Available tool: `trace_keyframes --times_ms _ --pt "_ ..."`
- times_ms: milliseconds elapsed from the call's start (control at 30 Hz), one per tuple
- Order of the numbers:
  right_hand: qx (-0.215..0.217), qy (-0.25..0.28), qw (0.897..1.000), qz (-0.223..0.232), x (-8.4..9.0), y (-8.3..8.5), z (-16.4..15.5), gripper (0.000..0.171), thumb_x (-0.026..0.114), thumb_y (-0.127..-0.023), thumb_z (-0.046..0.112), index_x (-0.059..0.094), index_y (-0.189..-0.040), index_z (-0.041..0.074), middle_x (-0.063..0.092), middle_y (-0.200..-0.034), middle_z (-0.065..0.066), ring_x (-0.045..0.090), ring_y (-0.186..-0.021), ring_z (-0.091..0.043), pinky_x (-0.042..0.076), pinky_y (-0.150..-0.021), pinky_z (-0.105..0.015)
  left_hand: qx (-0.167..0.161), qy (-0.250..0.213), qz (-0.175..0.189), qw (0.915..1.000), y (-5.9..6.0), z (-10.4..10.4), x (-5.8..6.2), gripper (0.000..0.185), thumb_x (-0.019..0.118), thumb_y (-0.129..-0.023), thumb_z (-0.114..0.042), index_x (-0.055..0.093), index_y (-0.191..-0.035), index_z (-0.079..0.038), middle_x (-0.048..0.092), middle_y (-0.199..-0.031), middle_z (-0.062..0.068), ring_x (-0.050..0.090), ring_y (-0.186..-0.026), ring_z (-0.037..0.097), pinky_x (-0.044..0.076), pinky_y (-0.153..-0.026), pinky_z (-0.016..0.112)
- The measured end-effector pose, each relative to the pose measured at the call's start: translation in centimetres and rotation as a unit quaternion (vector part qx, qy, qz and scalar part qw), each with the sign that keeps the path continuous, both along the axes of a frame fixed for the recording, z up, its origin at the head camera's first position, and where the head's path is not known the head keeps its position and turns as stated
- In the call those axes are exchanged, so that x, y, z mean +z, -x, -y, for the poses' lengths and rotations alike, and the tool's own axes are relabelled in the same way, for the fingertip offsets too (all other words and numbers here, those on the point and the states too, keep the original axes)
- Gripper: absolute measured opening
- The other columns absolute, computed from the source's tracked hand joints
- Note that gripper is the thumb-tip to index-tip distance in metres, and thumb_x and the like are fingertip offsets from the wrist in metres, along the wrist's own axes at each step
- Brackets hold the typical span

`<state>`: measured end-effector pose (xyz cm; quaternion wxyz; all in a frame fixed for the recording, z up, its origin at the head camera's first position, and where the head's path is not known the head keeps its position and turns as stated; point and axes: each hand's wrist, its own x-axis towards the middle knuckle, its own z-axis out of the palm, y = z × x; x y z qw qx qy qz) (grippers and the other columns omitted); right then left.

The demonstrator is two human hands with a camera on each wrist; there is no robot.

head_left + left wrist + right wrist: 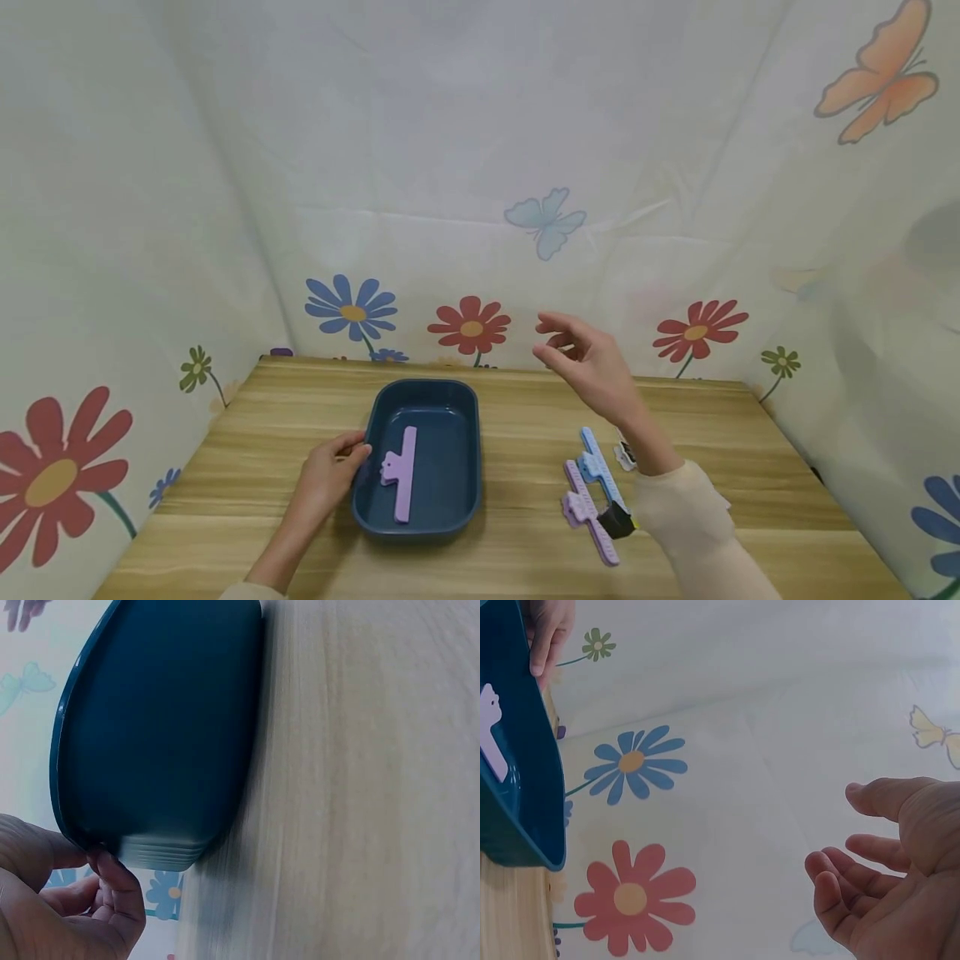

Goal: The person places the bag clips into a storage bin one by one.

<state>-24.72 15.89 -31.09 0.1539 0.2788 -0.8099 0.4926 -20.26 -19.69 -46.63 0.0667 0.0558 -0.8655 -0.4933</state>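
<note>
Left hand [327, 472] on left rim of tray [358, 500]

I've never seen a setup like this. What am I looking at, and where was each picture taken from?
There is no robot here, just a person's two bare hands. The widest picture comes from a camera on the person's head; the other two come from cameras on the wrists. The left hand pinches the rim of a blue tray, which holds a purple clip. The right hand is raised and holds nothing. On the table, to the tray's right, lie a blue clip and a second purple clip, with a black object close by and a small pale object partly hidden. I can't tell what those last two are.
</note>
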Motion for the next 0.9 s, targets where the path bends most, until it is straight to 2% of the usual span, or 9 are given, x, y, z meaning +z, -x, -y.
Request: trace_keyframes --times_ms 133,467,900 --pt "-0.009 -0.003 1.0 0.006 -0.2 -0.1 -1.2 0.046 0.071 -0.098 0.008 0.06 -0.141 0.0 0.069 -0.122 -0.014 0.068 -0.094 -0.027 0.054 -0.077 -0.023 0.0 -0.001 0.002 1.0 0.0 0.0 0.0 0.039 0.063 -0.103 -0.015 0.063 -0.133 0.009 0.068 -0.119 0.027 0.066 -0.108 0.037 0.053 -0.094 0.051" --pt "-0.034 -0.023 0.999 0.011 -0.6 -0.7 -3.5 0.045 0.07 -0.099 0.011 0.059 -0.142 0.001 0.069 -0.123 -0.014 0.066 -0.098 -0.024 0.053 -0.08 -0.02 0.002 0.002 0.007 1.0 -0.1 0.0 0.1 0.039 0.062 -0.104 -0.016 0.062 -0.134 0.009 0.067 -0.122 0.028 0.065 -0.109 0.038 0.053 -0.095 0.051" --pt "-0.06 -0.034 0.998 -0.009 -1.3 -1.7 -6.4 0.045 0.071 -0.098 0.008 0.06 -0.141 0.002 0.07 -0.122 -0.013 0.063 -0.096 -0.014 0.053 -0.077 -0.02 0.003 0.001 0.006 1.0 -0.2 -0.1 0.1 0.039 0.062 -0.104 -0.016 0.063 -0.134 0.009 0.068 -0.12 0.026 0.066 -0.108 0.037 0.053 -0.094 0.051"
